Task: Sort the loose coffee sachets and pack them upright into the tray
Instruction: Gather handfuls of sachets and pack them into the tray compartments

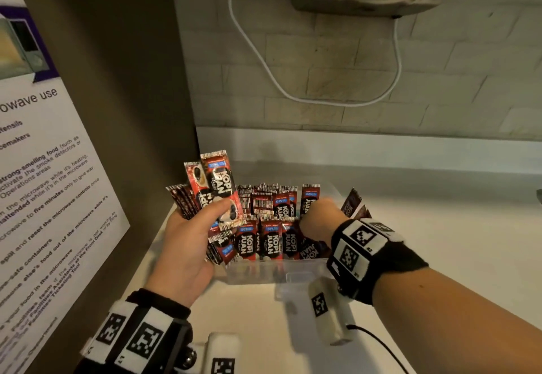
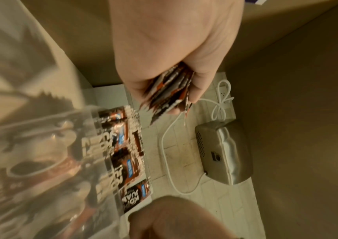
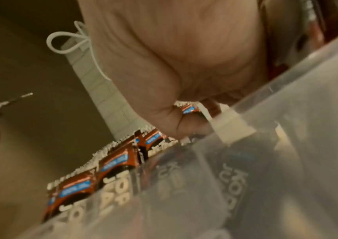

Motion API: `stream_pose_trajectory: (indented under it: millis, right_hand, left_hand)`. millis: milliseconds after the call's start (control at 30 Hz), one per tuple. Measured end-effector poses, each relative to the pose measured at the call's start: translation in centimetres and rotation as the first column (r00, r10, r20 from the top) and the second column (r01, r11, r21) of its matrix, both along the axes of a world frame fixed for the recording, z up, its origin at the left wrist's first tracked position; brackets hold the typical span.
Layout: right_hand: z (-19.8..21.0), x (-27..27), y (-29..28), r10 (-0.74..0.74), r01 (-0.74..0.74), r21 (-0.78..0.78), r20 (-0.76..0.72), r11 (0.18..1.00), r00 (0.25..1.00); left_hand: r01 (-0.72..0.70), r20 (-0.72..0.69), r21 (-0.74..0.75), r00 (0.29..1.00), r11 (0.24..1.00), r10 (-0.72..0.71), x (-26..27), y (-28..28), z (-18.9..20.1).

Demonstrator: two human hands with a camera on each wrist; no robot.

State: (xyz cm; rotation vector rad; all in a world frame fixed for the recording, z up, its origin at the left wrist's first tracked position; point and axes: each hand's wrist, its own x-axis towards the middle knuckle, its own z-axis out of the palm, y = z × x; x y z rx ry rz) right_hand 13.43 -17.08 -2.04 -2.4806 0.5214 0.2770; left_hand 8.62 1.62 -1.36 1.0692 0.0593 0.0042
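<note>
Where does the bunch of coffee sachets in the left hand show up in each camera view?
Head: bunch of sachets left of centre, fanned above the clear tray.
Left wrist: upper centre, gripped by the left hand.
Right wrist: only sachet edges at far left.
Shared landmark: white cable.

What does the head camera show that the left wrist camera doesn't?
Only the head view shows the white microwave-use notice, the right hand reaching among the upright sachets, and two dark sachets outside the tray. Only the left wrist view shows the white wall socket. Both show the left hand gripping a bundle of red-and-black sachets, the clear plastic tray, and the white cable.
</note>
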Motion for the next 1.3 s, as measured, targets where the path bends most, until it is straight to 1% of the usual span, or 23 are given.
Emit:
stream_pose_trajectory:
  millis: [33, 67, 100, 133, 200, 333, 400, 567, 700, 800, 933, 1067, 1133, 1233, 1300]
  right_hand:
    - [0.3, -0.2, 0.0, -0.027, 0.026, -0.009, -0.034, 1.000, 0.999]
    - [0.4, -0.2, -0.1, 0.028, -0.038, -0.106, -0.097, 0.994, 0.995]
    - [0.9, -0.2, 0.2, 0.025, -0.037, -0.129, -0.093, 0.991, 0.995]
    - [1.1, -0.4, 0.2, 0.085, -0.104, -0.178, -0.112, 0.979, 0.990]
    - [0.9, -0.2, 0.0, 0.051, -0.067, -0.150, -0.108, 0.986, 0.993]
    - [-0.2, -0.2, -0.5, 0.088, -0.099, -0.168, -0.068, 0.981, 0.994]
    - [-0.4, -0.4, -0.6, 0.065, -0.064, -0.114, 0.001, 0.991, 0.998]
    - [-0.5, -1.0, -1.1, 0.022, -0.048, 0.140, 0.176, 0.989, 0.984]
    - [-0.6, -0.9, -0.8, 0.036, -0.116, 0.210, 0.349, 0.971, 0.936]
    - [-0.7, -0.5, -0.1, 0.004, -0.111, 0.238, 0.408, 0.965, 0.913]
    - [-1.1, -0.3, 0.6, -0.156, 0.019, 0.326, 0.400, 0.945, 0.903]
    - [-1.3, -0.5, 0.7, -0.248, 0.085, 0.419, 0.354, 0.904, 0.902]
    - [-1.0, -0.6, 1.2, -0.256, 0.077, 0.480, 0.319, 0.874, 0.912]
    - [-0.6, -1.0, 2.1, -0.222, 0.013, 0.564, 0.304, 0.825, 0.927]
    - [-0.6, -1.4, 2.4, -0.246, 0.017, 0.613, 0.291, 0.790, 0.925]
  left_hand:
    - [-0.010, 0.011, -0.003, 1.000, 1.000, 0.010, 0.1, 0.2, 0.1]
    - [-0.016, 0.019, -0.004, 1.000, 1.000, 0.016, 0.1, 0.4, 0.3]
    - [-0.017, 0.024, -0.002, 1.000, 1.000, 0.017, 0.2, 0.5, 0.3]
    - [-0.015, 0.025, -0.003, 1.000, 1.000, 0.015, 0.2, 0.6, 0.4]
    - [-0.009, 0.020, -0.009, 1.000, 1.000, 0.009, 0.1, 0.6, 0.4]
    - [0.011, 0.011, -0.035, 1.000, 0.999, -0.010, -0.1, 0.4, 0.5]
    - [0.020, 0.007, -0.036, 1.000, 0.999, -0.020, -0.2, 0.3, 0.5]
    - [0.027, -0.013, -0.030, 1.000, 0.999, -0.027, -0.1, 0.1, 0.4]
    - [0.031, -0.024, -0.029, 0.999, 0.999, -0.032, -0.1, 0.0, 0.3]
    - [0.043, -0.023, -0.037, 0.999, 0.998, -0.044, -0.2, 0.1, 0.3]
    - [0.048, -0.029, -0.042, 0.998, 0.998, -0.049, -0.2, 0.1, 0.1]
    - [0.049, -0.038, -0.047, 0.998, 0.998, -0.051, -0.2, 0.1, -0.2]
    - [0.045, -0.040, -0.048, 0.998, 0.998, -0.047, -0.2, 0.0, -0.3]
    - [0.044, -0.041, -0.045, 0.998, 0.998, -0.046, -0.2, -0.1, -0.3]
    - [0.041, -0.040, -0.051, 0.998, 0.998, -0.043, -0.1, -0.2, -0.2]
